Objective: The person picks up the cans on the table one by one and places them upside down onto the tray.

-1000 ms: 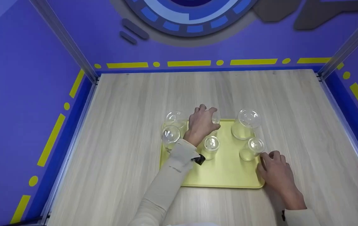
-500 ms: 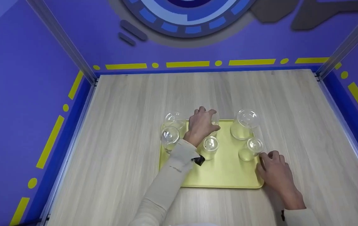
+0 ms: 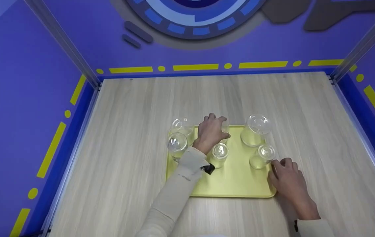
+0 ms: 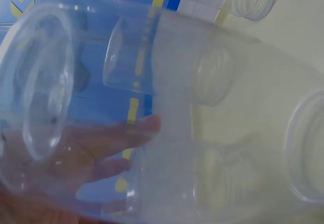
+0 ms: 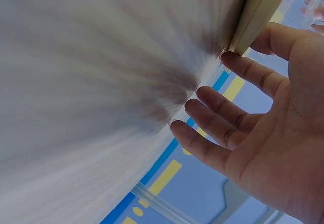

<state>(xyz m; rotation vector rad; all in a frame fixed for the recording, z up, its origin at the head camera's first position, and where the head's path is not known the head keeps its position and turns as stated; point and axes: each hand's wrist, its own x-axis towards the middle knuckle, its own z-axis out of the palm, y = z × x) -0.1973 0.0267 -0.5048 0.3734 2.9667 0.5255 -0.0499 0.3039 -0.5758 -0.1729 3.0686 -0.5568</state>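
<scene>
My left hand (image 3: pixel 211 131) reaches over the back of a yellow tray (image 3: pixel 233 184) and grips a clear cup (image 3: pixel 226 125), mostly hidden behind the fingers. Just in front, near the wrist, stands a smaller clear cup (image 3: pixel 219 156); in the left wrist view a large clear cup (image 4: pixel 253 112) fills the foreground and the left fingers (image 4: pixel 116 143) show through it. At the tray's right edge, my right hand (image 3: pixel 289 181) pinches the rim between thumb and index finger. Seen from the right wrist, its other fingertips (image 5: pixel 190 130) rest by the tabletop beside the tray rim (image 5: pixel 258 16).
Two clear cups stand at the tray's left, a back one (image 3: pixel 183 126) and a front one (image 3: pixel 177 146). At its right are a wider clear cup (image 3: pixel 255 131) and a smaller one (image 3: pixel 262 157). Blue walls (image 3: pixel 26 82) enclose the wooden table (image 3: pixel 125 131).
The left fingertips sit slightly lower in the head view than before, still around the cup. The right hand stays at the tray rim, and the cups keep their places.
</scene>
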